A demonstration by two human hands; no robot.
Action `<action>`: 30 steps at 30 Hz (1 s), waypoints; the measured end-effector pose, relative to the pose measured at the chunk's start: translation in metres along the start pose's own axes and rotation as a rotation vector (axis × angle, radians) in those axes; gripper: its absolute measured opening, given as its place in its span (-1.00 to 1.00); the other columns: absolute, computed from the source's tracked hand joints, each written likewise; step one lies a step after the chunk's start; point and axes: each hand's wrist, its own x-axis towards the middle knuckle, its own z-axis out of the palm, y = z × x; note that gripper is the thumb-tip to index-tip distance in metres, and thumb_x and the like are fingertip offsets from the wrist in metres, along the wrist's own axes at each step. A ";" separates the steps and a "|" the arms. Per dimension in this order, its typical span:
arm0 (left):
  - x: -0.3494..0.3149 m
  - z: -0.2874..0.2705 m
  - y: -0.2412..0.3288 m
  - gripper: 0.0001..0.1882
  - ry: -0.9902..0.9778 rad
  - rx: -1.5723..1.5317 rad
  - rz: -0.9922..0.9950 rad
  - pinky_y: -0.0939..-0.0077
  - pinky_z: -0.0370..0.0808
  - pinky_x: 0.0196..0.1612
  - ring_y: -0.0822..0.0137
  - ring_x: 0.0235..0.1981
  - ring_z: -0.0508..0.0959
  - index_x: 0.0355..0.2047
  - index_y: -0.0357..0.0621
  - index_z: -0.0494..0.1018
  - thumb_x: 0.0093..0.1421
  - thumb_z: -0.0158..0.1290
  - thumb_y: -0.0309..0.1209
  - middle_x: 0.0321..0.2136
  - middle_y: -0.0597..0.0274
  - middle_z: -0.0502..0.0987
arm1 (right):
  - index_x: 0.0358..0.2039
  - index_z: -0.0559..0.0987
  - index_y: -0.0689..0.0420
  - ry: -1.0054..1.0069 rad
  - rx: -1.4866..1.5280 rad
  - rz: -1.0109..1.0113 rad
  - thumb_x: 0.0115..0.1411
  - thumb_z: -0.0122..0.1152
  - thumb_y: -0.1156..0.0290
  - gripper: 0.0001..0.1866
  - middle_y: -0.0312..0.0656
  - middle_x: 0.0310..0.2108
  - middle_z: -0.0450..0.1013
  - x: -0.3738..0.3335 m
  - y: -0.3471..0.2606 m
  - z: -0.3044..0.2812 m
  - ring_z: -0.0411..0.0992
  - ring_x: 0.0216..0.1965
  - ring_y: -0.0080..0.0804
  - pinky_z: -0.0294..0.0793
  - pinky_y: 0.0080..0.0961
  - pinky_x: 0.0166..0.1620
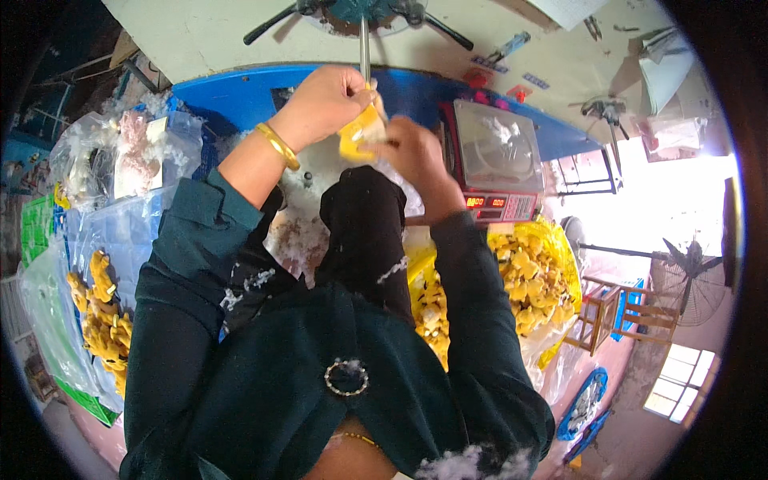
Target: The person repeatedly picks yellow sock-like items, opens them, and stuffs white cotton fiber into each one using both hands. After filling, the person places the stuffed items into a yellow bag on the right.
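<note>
A thin metal tube (pixel 365 50) juts toward me from a machine at the far edge. At its end is a small yellow plush toy skin (pixel 360 138) with a paler patch along its right side. My left hand (pixel 330 102), with a gold bangle on the wrist, is closed around the skin's upper end at the tube. My right hand (pixel 418 157) is at the skin's lower right edge, fingers bent toward it. Motion smears those fingers, so I cannot tell whether they grip it. Loose white stuffing lies below, around my knees.
A red digital scale (pixel 500 206) stands to the right beside a blue board (pixel 232 90). Yellow plush pieces (pixel 532 268) fill a yellow bag at right. More plush toys (pixel 104 320) lie at left, near a clear bag (pixel 164 148). A fan (pixel 690 276) stands far right.
</note>
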 end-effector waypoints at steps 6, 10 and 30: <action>0.050 -0.023 0.000 -0.76 0.128 0.288 0.149 0.38 0.39 -0.50 0.27 -0.64 0.46 -0.56 -0.28 0.48 0.09 0.10 -0.32 -0.65 0.06 0.50 | -0.55 0.56 0.17 0.053 0.275 0.178 0.10 0.20 0.05 -0.61 0.00 -0.55 0.46 0.020 -0.057 -0.037 0.45 -0.45 -0.02 0.36 -0.19 -0.41; 0.056 -0.032 0.009 -0.78 0.023 0.419 0.216 0.37 0.40 -0.49 0.22 -0.63 0.46 -0.56 -0.27 0.47 0.09 0.09 -0.35 -0.65 0.07 0.50 | -0.59 0.54 0.18 0.210 0.061 0.212 0.05 0.24 0.03 -0.58 0.01 -0.62 0.41 0.032 -0.062 -0.029 0.42 -0.53 0.02 0.33 -0.18 -0.47; -0.010 -0.010 0.025 -0.65 0.076 0.492 0.146 0.34 0.33 -0.54 0.15 -0.62 0.42 -0.51 -0.21 0.38 0.14 0.13 -0.15 -0.65 0.11 0.45 | -0.37 0.58 0.26 0.008 0.455 0.123 -0.19 0.32 0.49 -0.72 -0.31 -0.52 0.45 0.032 0.029 -0.025 0.38 -0.48 -0.66 0.40 -0.59 -0.40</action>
